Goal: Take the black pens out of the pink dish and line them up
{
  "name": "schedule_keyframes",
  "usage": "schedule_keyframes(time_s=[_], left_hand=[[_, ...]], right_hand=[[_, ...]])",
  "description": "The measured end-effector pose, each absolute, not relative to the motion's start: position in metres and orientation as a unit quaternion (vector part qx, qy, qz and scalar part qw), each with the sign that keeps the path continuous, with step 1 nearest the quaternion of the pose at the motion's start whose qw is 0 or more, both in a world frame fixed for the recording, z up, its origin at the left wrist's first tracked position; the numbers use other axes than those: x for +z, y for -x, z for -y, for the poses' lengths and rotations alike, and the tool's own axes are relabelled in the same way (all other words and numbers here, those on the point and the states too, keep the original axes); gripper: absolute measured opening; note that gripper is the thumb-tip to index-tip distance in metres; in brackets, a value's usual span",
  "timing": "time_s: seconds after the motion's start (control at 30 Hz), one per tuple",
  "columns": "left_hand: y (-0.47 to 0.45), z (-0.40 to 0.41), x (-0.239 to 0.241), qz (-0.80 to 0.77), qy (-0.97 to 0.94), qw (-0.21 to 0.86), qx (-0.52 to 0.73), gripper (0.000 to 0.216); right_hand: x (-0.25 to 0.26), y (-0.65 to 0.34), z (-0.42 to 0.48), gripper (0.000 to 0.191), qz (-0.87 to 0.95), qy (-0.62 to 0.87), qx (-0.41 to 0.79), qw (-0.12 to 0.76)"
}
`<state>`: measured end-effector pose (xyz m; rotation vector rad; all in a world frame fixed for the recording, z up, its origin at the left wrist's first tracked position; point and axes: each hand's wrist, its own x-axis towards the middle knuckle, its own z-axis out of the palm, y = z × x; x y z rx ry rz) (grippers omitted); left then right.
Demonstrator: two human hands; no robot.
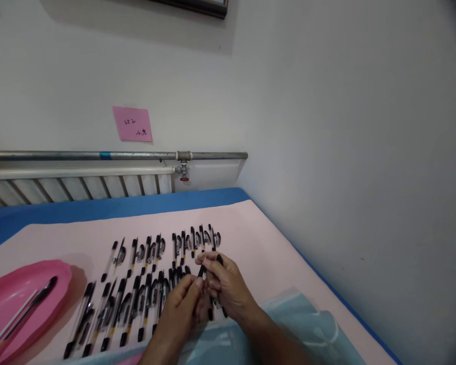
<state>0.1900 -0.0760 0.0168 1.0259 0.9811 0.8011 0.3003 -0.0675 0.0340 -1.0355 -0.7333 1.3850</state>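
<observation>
My left hand (181,305) is closed, thumb and fingers pinching a small black pen part (201,271). Close against it, my right hand (228,283) also has its fingertips closed on the upper end of that part. A black tip (219,259) sticks up from behind the right hand's fingers; whether it belongs to the same pen I cannot tell. Around and beneath both hands lie clear-barrelled pens with black ends (146,304), laid out in two rows with loose black caps and clips between them. My hands hide some pens of the near row.
A pink plastic dish (61,284) at the left holds a white stick and a dark pen piece (45,291). Light blue plastic sheeting (300,324) lies at the table's near edge. Behind the table are a radiator (72,186) and a pipe; a wall rises at the right.
</observation>
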Motion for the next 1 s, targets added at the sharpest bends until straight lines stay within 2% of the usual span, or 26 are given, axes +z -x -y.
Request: schedule_keyframes(time_s=[0.13,0.4,0.67,0.87,1.0], left_hand=[[-0.189,0.076,0.016,-0.439,-0.486,0.666,0.358,0.041],[-0.189,0.076,0.013,-0.443,-0.472,0.668,0.367,0.04],[-0.188,0.075,0.013,-0.441,-0.491,0.674,0.332,0.04],[-0.19,0.075,0.02,-0.45,-0.452,0.683,0.356,0.043],[-0.188,0.075,0.024,-0.457,-0.421,0.695,0.361,0.044]], right_hand=[[0.033,-0.301,0.067,0.021,0.324,0.473,0.573,0.585],[0.038,-0.303,0.067,0.019,0.319,0.455,0.605,0.571],[0.035,-0.307,0.063,0.02,0.284,0.419,0.583,0.635],[0.036,-0.315,0.059,0.021,0.245,0.41,0.522,0.707],[0.033,-0.316,0.06,0.02,0.289,0.444,0.518,0.671]])
